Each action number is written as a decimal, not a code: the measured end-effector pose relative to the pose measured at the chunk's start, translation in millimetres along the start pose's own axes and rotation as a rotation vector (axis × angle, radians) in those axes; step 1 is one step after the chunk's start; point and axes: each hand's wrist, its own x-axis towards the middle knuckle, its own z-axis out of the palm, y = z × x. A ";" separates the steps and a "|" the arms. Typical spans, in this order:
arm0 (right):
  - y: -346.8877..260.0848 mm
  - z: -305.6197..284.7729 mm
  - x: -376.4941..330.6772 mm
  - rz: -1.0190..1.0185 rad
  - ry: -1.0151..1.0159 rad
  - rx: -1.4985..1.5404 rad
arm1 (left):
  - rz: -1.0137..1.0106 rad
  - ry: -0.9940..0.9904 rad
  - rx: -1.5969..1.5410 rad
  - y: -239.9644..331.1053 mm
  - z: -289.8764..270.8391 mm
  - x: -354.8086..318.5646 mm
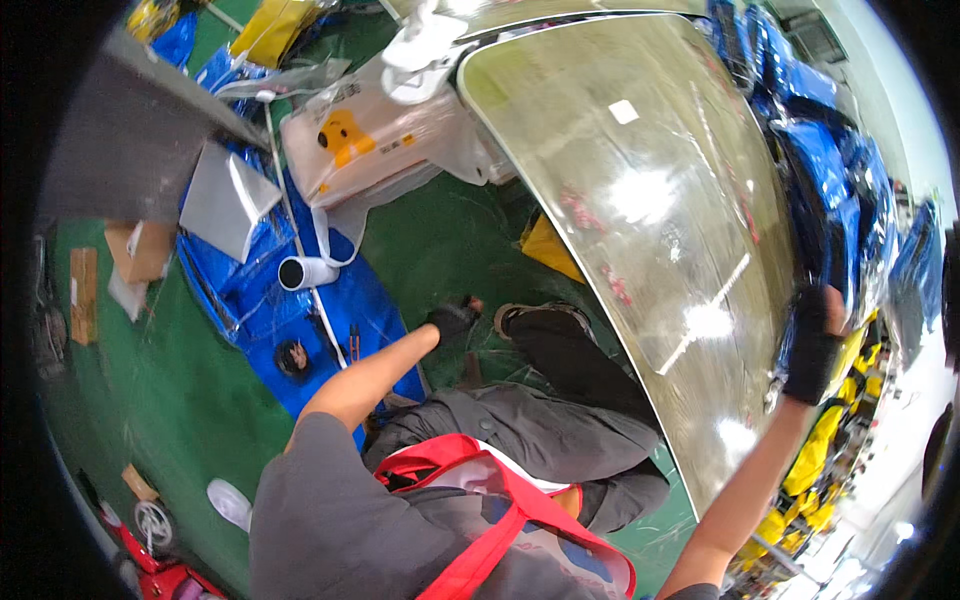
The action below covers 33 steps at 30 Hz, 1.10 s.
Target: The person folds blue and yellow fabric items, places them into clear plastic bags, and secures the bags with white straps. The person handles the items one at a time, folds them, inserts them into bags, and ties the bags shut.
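Note:
My left hand [455, 318], in a black fingerless glove, is low over the green floor, close to my shoe [545, 318] and bent knee. Its fingers look curled, and anything inside them is hidden. Out to the right, my right hand [813, 345] in a matching glove is at the far side edge of a glossy table [640, 130], beside blue plastic-wrapped bundles [815, 180]. Bare fingertips show at its far end, but what they touch is unclear. Reflections and a small white square [623, 112] show on the tabletop.
A blue sheet [350, 290] on the floor carries a white cylinder [307, 272], a cable and small tools. Behind it sits a plastic-wrapped package [350, 140]. A grey cabinet [120, 130] and cardboard boxes [140, 250] stand left. Yellow packets [815, 450] line the right side.

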 end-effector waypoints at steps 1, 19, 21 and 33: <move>-68.7 21.8 1.3 0.162 -0.141 0.813 | -0.053 -0.008 -0.008 -1.6 -3.9 18.2; -333.4 150.6 57.7 -0.510 -0.314 0.163 | -0.191 0.403 0.226 5.1 -109.3 338.5; -336.7 152.8 59.1 -0.504 -0.298 0.172 | -0.268 0.996 0.191 -15.0 -109.1 339.4; -334.1 154.4 61.3 -0.452 -0.320 0.185 | 0.265 0.413 0.490 10.4 -35.7 361.4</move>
